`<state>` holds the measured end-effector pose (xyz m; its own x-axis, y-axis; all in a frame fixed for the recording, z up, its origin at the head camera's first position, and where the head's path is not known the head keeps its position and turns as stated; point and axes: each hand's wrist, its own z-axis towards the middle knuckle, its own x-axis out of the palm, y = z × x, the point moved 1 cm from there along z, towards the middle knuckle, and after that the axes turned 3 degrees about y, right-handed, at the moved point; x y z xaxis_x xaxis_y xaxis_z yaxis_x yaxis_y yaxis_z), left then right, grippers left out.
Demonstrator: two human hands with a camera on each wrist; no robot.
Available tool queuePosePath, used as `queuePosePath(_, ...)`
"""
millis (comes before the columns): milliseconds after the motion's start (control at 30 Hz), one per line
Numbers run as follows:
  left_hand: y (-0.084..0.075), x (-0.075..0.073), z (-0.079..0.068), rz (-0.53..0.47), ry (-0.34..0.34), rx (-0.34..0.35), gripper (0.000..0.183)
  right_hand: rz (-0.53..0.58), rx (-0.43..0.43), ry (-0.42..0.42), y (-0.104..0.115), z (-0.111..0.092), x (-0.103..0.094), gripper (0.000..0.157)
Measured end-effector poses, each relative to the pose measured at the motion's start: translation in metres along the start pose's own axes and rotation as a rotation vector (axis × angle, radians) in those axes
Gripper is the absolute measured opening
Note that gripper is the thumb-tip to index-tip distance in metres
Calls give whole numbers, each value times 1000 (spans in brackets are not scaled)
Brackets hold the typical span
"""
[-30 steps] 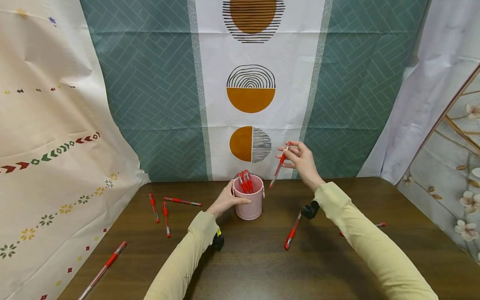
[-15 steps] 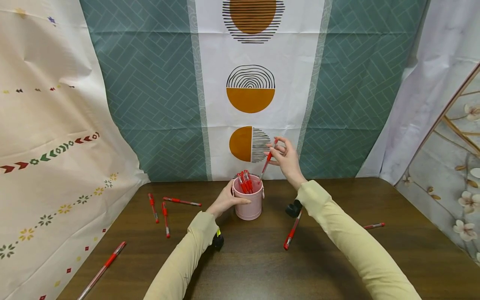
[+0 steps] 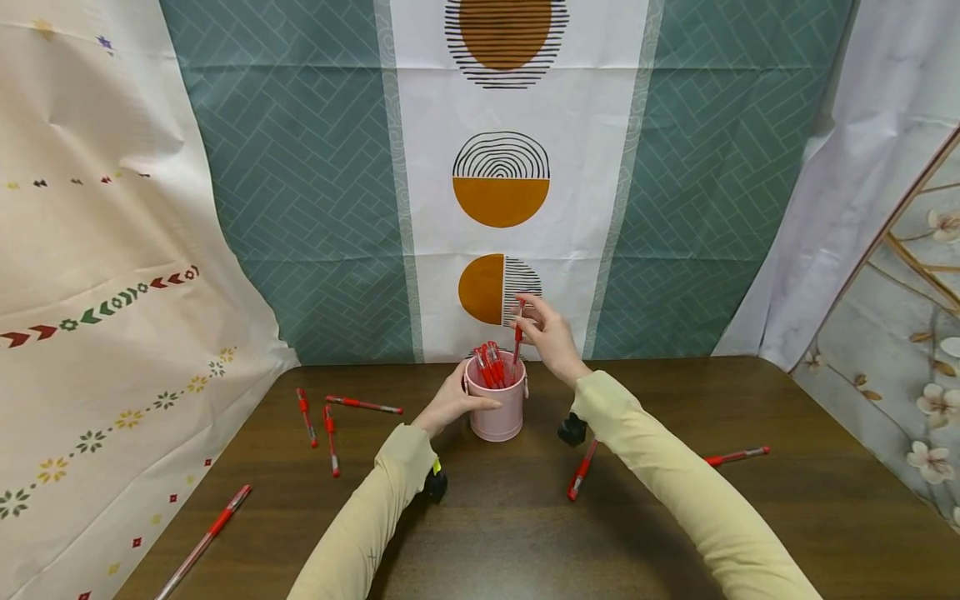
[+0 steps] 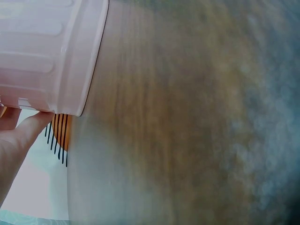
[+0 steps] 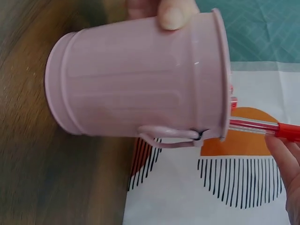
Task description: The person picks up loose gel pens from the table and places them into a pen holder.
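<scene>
A small pink metal bucket (image 3: 498, 419) with side handles stands upright near the table's back edge. My left hand (image 3: 452, 402) holds it from the left, the thumb across its front; the right wrist view shows that thumb (image 5: 173, 16) on the bucket's wall. Several red pens (image 3: 489, 367) lean together inside it. My right hand (image 3: 552, 340), above the rim at the right, pinches another red pen (image 3: 518, 333) by its upper part. This pen is nearly upright, and its clear lower barrel (image 5: 253, 124) passes into the bucket's mouth. Its lower end is hidden inside.
Left on the brown table (image 3: 480, 533) lie a pen (image 3: 307, 417), another pen (image 3: 332, 440), a crosswise pen (image 3: 364, 405) and a nearer pen (image 3: 206, 537). To the right are a pen (image 3: 582, 473) and a pen (image 3: 738, 457) partly behind the sleeve. Patterned cloth (image 3: 315, 208) hangs behind.
My right hand has moved left from beside the bucket to above it, then lowered, bringing the pen's lower end inside the rim. My left hand and the bucket have stayed in place.
</scene>
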<state>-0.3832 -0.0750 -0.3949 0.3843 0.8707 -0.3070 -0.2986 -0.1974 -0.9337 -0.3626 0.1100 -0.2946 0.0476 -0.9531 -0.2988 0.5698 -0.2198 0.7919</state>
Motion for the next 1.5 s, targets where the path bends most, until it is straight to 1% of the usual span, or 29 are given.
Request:
queuePosePath(133, 18, -1, 9, -4, -30, 28, 82, -50, -17, 20, -25, 7, 3, 40)
queuePosePath(200, 19, -1, 10, -11, -30, 30, 82, -97, -23, 33, -38, 11, 4, 40)
queuePosePath(233, 23, -1, 12, -11, -34, 35, 83, -117, -24, 42, -45, 12, 5, 39)
queuePosePath(367, 22, -1, 13, -14, -18, 13, 85, -204, -21, 97, -49, 9, 11, 37)
queuePosePath(433, 20, -1, 12, -17, -6, -2, 86, -218, -14, 122, -51, 8, 14, 37)
queuePosePath(533, 7, -1, 6, -5, 7, -2, 85, -222, -8, 142, -54, 7, 17, 36)
queuePosePath(633, -5, 0, -1, 4, 14, 2, 83, -226, -5, 144, -55, 6, 20, 35)
queuePosePath(700, -9, 0, -4, 12, 15, -3, 81, -228, 4, 146, -56, 5, 21, 35)
queuePosePath(833, -11, 1, -6, 11, 19, -14, 81, -244, 44, 151, -58, 4, 22, 36)
queuePosePath(1067, -11, 0, -5, 9, 27, 0, 80, -278, 103, 193, -62, 4, 23, 39)
queuePosePath(1167, -12, 0, -5, 10, 28, 1, 81, -292, 134, 196, -63, 4, 24, 39)
queuePosePath(1333, -12, 1, -6, 11, 25, -11, 82, -322, 143, 190, -64, 4, 24, 37)
queuePosePath(1500, -10, 1, -6, 10, 21, -7, 81, -335, 156, 193, -64, 3, 25, 36)
